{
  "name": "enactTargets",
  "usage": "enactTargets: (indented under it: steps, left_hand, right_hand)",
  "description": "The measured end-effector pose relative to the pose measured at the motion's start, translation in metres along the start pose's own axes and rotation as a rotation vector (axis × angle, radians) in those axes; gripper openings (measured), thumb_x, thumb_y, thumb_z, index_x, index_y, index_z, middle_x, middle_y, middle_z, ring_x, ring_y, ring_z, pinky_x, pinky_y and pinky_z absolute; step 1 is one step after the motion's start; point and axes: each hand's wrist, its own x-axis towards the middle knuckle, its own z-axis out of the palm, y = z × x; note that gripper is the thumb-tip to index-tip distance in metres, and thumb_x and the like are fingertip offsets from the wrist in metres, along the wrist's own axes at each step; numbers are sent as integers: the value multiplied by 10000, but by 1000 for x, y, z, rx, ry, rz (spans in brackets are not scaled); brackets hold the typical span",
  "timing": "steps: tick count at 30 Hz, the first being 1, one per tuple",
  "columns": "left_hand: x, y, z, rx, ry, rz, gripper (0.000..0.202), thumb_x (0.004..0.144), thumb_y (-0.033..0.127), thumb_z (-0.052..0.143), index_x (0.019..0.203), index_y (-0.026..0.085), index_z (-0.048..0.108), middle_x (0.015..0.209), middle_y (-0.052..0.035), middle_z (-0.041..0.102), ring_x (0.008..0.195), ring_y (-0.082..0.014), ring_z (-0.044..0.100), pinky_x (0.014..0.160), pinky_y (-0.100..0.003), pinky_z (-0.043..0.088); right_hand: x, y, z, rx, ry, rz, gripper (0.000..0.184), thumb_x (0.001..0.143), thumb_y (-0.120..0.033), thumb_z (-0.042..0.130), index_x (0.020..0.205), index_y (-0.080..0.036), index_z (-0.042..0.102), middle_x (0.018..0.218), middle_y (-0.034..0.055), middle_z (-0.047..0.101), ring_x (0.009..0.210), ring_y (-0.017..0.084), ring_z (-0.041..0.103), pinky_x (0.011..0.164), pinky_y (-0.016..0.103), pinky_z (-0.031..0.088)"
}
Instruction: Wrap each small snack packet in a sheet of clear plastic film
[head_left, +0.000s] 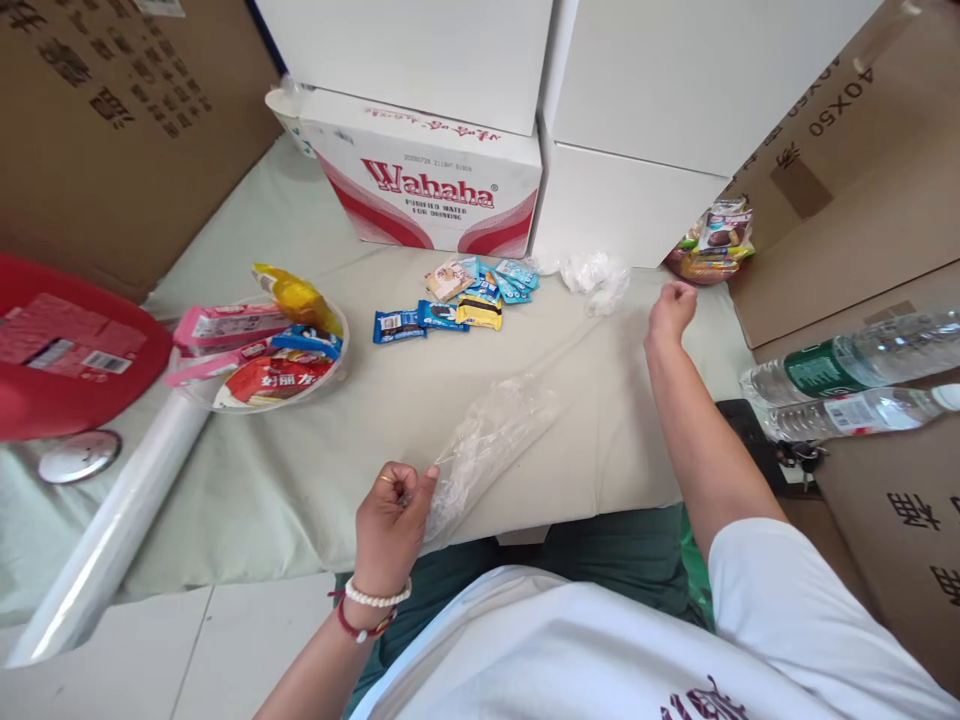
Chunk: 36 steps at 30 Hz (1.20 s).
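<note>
Plastic in left hand, near table edge

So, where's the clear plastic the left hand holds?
In the head view, the clear plastic is near centre, over the cloth, running rightward from the left hand.

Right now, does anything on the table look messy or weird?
Yes. The shiny roll sticks out past the table's front edge, so it looks askew. A plastic clump by the white boxes looks like litter, and the clear plastic in the left hand is rumpled. Nothing looks spilled.
</note>
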Motion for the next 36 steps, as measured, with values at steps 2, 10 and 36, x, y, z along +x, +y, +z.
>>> enactTargets:
  steps: [2, 10, 36]
  left_hand:
    - [-6, 5, 4, 6, 66, 78, 413, 873, 566, 669, 748, 250, 434, 579, 82, 423, 503, -107, 370, 503, -229, 348]
    - [-15, 32, 32, 112, 90, 840, 253, 962, 185, 633, 784, 235, 461, 754, 17, 616, 643, -108, 598, 619, -225, 466]
    - [62, 27, -6, 873, -323, 838, 482, 1058, 312, 373, 1482, 201, 572, 1579, -142, 557, 1495, -286, 480, 1231, -535, 324]
  right_hand:
    - [-38, -8, 6, 59, 109, 66, 316, 1024, -546, 453, 884, -263, 457, 734, -19, 528, 668, 139, 423, 617, 266, 421]
    - [-221, -65, 62, 373, -779, 490, 628, 752, -707, 791, 1164, -254, 654, 970, 51, 716, 881, 216, 688, 625, 304, 559]
    - [-234, -2, 28, 269, -371, 338, 362, 826, -578, 741, 920, -247, 631, 991, 30, 696, 813, 175, 643, 742, 329, 566]
